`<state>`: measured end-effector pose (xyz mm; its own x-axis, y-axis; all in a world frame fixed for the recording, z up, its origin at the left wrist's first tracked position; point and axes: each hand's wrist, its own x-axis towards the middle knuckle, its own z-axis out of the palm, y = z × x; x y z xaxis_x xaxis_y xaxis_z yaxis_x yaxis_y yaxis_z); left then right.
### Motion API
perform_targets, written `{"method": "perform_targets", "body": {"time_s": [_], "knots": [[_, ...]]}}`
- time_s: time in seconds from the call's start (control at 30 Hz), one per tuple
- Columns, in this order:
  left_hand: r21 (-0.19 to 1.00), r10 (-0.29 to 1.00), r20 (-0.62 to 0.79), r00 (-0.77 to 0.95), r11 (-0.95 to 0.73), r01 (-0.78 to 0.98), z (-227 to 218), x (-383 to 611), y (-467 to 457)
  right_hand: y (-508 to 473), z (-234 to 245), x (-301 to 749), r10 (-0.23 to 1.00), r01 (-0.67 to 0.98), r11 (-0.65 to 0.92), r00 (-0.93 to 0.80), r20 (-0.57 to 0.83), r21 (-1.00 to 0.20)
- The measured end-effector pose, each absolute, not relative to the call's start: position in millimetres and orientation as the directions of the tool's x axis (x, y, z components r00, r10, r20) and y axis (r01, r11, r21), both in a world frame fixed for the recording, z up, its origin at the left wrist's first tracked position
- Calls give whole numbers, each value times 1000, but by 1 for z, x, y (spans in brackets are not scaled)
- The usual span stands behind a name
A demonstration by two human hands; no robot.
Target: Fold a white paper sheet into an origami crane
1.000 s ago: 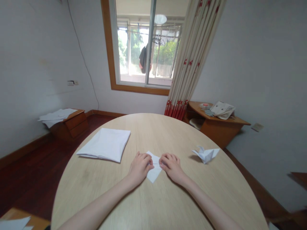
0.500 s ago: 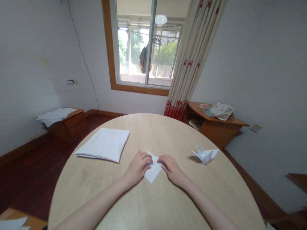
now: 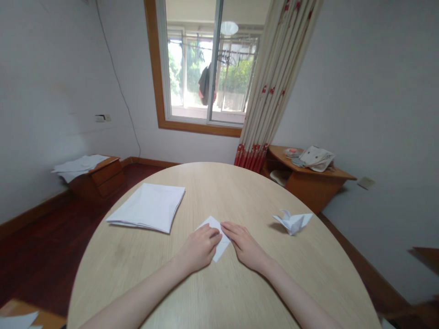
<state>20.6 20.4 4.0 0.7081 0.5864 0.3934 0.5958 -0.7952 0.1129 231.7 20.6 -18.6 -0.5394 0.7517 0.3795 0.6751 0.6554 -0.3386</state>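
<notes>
A small folded piece of white paper [image 3: 210,224] lies flat on the round wooden table [image 3: 226,187] in front of me. My left hand [image 3: 199,247] rests on its left half with the fingers curled, pressing it down. My right hand [image 3: 243,244] lies on its right edge, fingers stretched out flat and pointing left across the paper. The fingertips of both hands nearly meet over the paper, and most of it is hidden beneath them.
A stack of white sheets [image 3: 147,208] sits on the table to the left. A finished folded paper figure [image 3: 292,222] stands to the right. Beyond the table are a low wooden cabinet [image 3: 101,173], a corner shelf with clutter [image 3: 310,176], a curtain and a window.
The paper is now folded flatter and shows a diamond corner at the top. My right hand's fingers have uncurled and stretched flat, and both hands have shifted slightly towards me.
</notes>
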Motion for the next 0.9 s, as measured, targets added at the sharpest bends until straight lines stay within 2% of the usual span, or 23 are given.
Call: {"method": "perform_targets", "body": {"time_s": [0.27,0.4,0.67,0.8,0.9], "knots": [[-8,582,426,693,-763,646,2,27,17,20,-14,230,757,698,645,-527,387,-312],[-6,593,451,667,-746,666,2,25,18,18,-9,229,754,701,646,-526,393,-302],[39,634,482,605,-705,708,4,23,18,15,4,227,782,715,623,-550,294,-318],[42,642,505,577,-686,727,3,23,20,15,7,231,776,705,630,-554,303,-325],[26,654,505,563,-663,748,4,22,21,15,7,232,764,691,641,-535,359,-334]]}}
